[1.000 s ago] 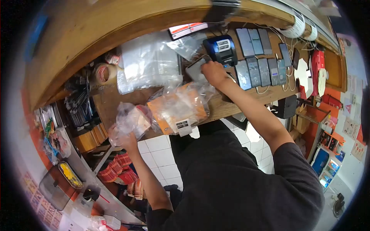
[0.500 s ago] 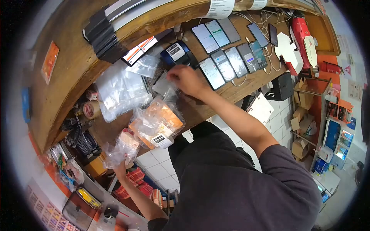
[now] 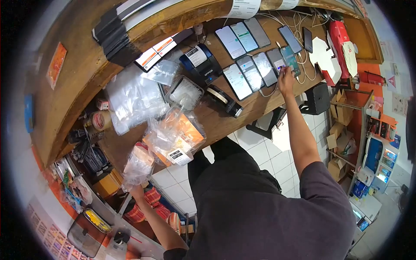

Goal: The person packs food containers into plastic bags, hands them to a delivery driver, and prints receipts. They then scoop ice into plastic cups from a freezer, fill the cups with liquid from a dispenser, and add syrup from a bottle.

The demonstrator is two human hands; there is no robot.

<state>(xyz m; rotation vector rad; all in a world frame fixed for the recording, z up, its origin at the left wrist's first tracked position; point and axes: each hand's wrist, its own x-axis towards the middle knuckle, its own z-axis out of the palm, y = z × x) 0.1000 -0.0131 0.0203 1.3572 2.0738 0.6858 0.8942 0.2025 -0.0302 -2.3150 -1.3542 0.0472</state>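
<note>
While the left hand [image 3: 137,191] closes its fingers on a clear-plastic-wrapped red-and-tan package [image 3: 140,163], probably light and slippery, at the wooden tabletop [image 3: 255,108] edge, the right hand [image 3: 286,81] bunches its fingers, grip unclear, at a stiff, fragile-looking teal-screened slim phone [image 3: 290,59], best held by its sides.

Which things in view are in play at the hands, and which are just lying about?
In play:
- left hand: on the plastic-wrapped packet
- right hand: at the near ends of two phones, purple-marked screen and teal screen; contact unclear

Lying about:
- label printer
- clear bags
- tape roll
- orange packet
</note>
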